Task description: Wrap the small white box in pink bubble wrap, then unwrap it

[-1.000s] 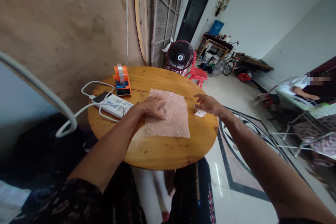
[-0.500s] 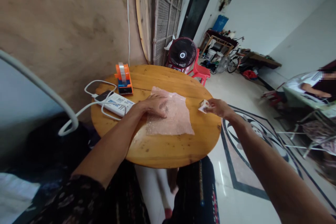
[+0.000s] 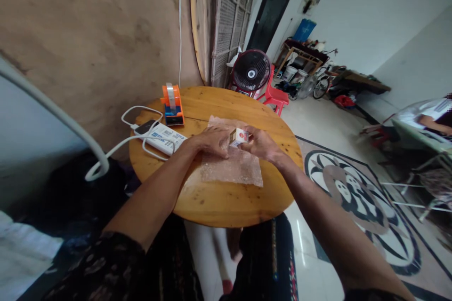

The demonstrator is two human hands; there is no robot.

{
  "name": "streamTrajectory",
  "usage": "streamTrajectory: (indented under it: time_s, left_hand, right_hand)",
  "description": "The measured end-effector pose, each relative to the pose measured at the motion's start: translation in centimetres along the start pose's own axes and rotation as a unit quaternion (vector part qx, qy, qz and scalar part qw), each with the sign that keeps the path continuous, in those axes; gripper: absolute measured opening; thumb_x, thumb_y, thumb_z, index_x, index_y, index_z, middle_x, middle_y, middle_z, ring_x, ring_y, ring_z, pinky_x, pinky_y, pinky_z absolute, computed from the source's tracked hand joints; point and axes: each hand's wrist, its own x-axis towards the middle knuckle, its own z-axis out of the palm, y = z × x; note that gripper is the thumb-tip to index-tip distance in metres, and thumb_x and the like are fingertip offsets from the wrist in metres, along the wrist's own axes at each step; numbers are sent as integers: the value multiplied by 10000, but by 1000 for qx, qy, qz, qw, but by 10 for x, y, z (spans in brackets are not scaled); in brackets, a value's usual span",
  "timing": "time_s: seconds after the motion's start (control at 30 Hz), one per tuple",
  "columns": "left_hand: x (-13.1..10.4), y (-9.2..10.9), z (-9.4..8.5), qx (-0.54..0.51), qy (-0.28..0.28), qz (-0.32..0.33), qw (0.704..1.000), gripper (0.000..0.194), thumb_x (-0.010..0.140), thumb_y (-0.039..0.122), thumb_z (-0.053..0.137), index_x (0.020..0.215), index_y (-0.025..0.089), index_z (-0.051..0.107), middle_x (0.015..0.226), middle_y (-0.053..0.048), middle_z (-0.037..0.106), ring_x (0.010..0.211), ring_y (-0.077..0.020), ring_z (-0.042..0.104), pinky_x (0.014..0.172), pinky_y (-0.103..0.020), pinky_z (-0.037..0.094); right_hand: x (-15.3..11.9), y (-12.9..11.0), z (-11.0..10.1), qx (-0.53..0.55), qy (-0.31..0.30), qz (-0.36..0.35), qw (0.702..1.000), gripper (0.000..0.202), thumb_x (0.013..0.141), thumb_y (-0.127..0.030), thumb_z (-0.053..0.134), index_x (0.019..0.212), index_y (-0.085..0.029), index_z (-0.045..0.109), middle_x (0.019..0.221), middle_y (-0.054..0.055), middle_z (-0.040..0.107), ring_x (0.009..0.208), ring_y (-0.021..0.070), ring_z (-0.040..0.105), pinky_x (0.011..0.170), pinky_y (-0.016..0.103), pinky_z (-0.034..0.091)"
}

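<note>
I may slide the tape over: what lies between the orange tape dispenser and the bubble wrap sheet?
In the head view, only bare wooden tabletop lies between the orange tape dispenser and the bubble wrap sheet.

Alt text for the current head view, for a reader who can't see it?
A person's right hand holds a small printed box over a crinkled, see-through sheet on a round wooden table, while the left hand rests on the sheet. An orange-and-blue tape dispenser and a white box sit toward the table's left side.
</note>
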Motion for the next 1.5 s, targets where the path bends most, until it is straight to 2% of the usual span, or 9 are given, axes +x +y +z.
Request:
streamTrajectory:
  time_s: [0.1,0.2,0.3,0.5,0.63,0.77,0.93,1.27,1.5]
  left_hand:
    - [1,-3,2,7,7,-2,1000,926,642,633,686,1407,213,379,1512,-120,392,1388,-339,334,1147,-429,262]
    - [1,-5,4,5,-1,-7,1000,963,634,644,691,1426,208,360,1536,-127,360,1404,-356,308,1148,-446,255]
    - [1,-6,5,-2,-5,-15,1000,934,633,637,694,1418,242,378,1522,-100,387,1398,-359,321,1134,-455,274]
    - [0,-6,6,-6,2,-17,1000,982,639,625,695,1455,216,332,1557,-121,327,1424,-352,284,1157,-437,250]
    - [-1,-6,6,-7,5,-8,1000,991,652,615,693,1478,236,298,1567,-112,317,1419,-346,301,1156,-447,250]
    - [-1,-10,9,-3,3,-11,1000,1027,661,644,671,1498,209,266,1578,-122,295,1435,-343,276,1169,-430,232]
    - [-1,-9,7,8,-13,-16,1000,1033,671,624,660,1508,190,239,1586,-115,280,1441,-327,264,1181,-402,211]
    - [-1,-11,6,-21,-12,-4,1000,998,665,606,679,1483,183,294,1563,-142,314,1437,-371,262,1173,-496,213]
    - [0,-13,7,-30,-8,-3,1000,999,661,602,687,1472,160,308,1561,-175,310,1441,-373,259,1172,-513,204]
  right_hand:
    - [8,6,16,-64,-34,-6,997,522,737,-243,690,1248,-242,583,908,25,702,806,188,641,732,262,443]
    - [9,13,17,-49,-38,9,998,620,750,-250,700,1341,-237,514,1049,46,694,860,186,648,783,271,455]
    - [7,19,15,8,-37,15,999,646,745,-274,727,1348,-226,500,1147,54,660,892,181,648,807,280,479]
    - [4,25,22,134,-57,-30,989,652,732,-254,727,1341,-210,500,1097,55,664,956,192,640,865,311,505]
    - [4,28,31,278,-81,-37,956,751,699,-248,740,1384,-209,435,1226,81,625,1054,202,633,909,325,517]
    - [3,35,38,353,-79,-21,932,815,656,-298,784,1385,-234,426,1279,96,608,1110,229,622,929,363,518]
    - [2,41,48,399,-45,-29,915,751,677,-412,774,1335,-215,471,1254,94,636,1142,223,616,981,366,479]
    - [12,57,67,448,-4,-95,889,561,648,-377,824,1150,-237,617,1104,36,693,1019,202,652,982,394,473]
    - [12,57,66,453,-4,-116,884,527,656,-357,826,1138,-256,640,1173,33,672,1049,210,647,991,404,474]
